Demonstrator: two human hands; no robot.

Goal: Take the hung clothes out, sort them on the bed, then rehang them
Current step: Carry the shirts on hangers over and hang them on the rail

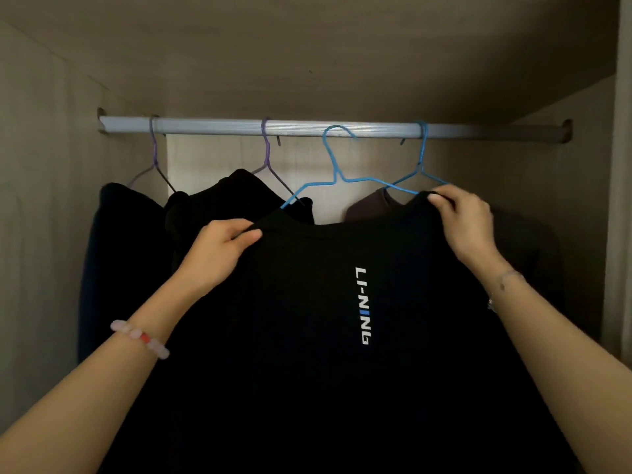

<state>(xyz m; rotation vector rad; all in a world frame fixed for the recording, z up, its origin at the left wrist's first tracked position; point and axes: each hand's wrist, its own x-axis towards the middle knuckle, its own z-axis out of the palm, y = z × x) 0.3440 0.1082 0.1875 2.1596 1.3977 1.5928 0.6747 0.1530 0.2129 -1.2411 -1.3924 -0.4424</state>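
Black shirt (pixel 307 336) pinched by both hands, fronting hung garments (pixel 239 193).

you're looking into a dim wardrobe (pixel 51 200) with pale wood-grain panels on both sides, back and ceiling. above your hands a ribbed silver rail (pixel 212 126) spans wall to wall, brighter at its left end than its right.

two bare forearms, no sleeves. left wrist (pixel 142 336) wears a beaded bracelet (pixel 139 338), pale pink beads w/ one red bead. right wrist (pixel 506 282) has a thin, fine chain bracelet (pixel 509 276) w/ a small charm.
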